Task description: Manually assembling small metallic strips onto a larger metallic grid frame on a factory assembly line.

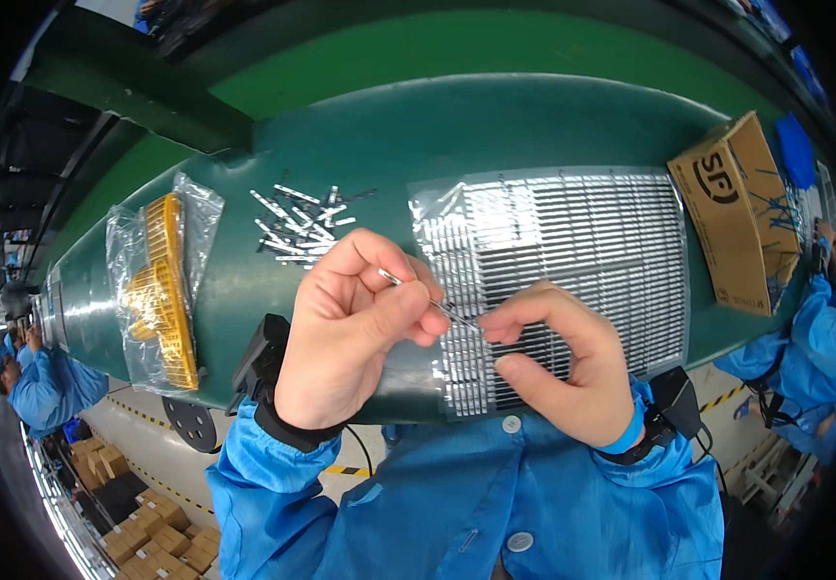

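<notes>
Between the thumb and fingers of my left hand [345,324] is a thin silver-and-dark strip [450,311], slanting down to the right. Its lower right end reaches the fingertips of my right hand [563,362], whose thumb stands apart from the bent fingers. Beneath both hands lies a clear plastic sheet [582,256] with rows of narrow silver-and-black strips on it. A loose pile of similar strips [300,224] is on the green table, beyond my left hand. The palm side of my right hand is partly hidden.
Yellow slotted parts [169,290] in clear plastic bags lie at the left. An open cardboard box [727,222] with thin blue pieces stands at the right, by a blue object [796,150]. A green post [138,87] rises at the back left. People in blue sit at both sides.
</notes>
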